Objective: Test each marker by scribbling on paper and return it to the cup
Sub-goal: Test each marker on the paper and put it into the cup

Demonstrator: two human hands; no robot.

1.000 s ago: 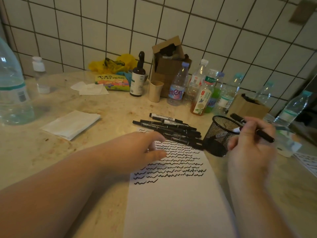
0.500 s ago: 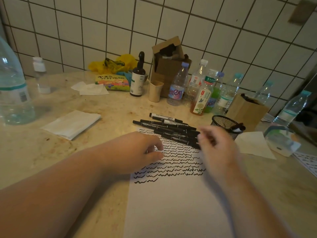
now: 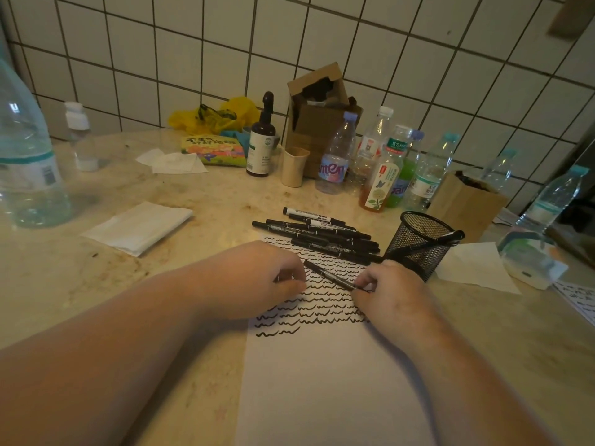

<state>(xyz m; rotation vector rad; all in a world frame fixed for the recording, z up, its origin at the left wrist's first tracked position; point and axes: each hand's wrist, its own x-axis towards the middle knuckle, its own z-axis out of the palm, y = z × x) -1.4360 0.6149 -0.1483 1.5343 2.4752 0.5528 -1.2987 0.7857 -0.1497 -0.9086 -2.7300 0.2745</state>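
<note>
A black marker (image 3: 333,275) is pinched at its near end by the right hand (image 3: 391,297), fingers curled round the barrel; the marker is held low over the scribbled rows on the paper (image 3: 325,381), tip end pointed toward the left hand (image 3: 257,281). The left hand is laid on the paper's left part w/ fingers curled under, nothing gripped as far as can be seen. A pile of black markers (image 3: 318,235) is spread on the counter (image 3: 209,201) at the paper's far edge. The mesh cup (image 3: 418,244) is stood just right of the pile, w/ one marker (image 3: 449,237) leaned inside against its rim. Bottles (image 3: 383,169) and a brown box (image 3: 317,123) are lined along the counter's far edge by the tiled wall; a folded tissue (image 3: 138,226) is seen toward the left edge.
</note>
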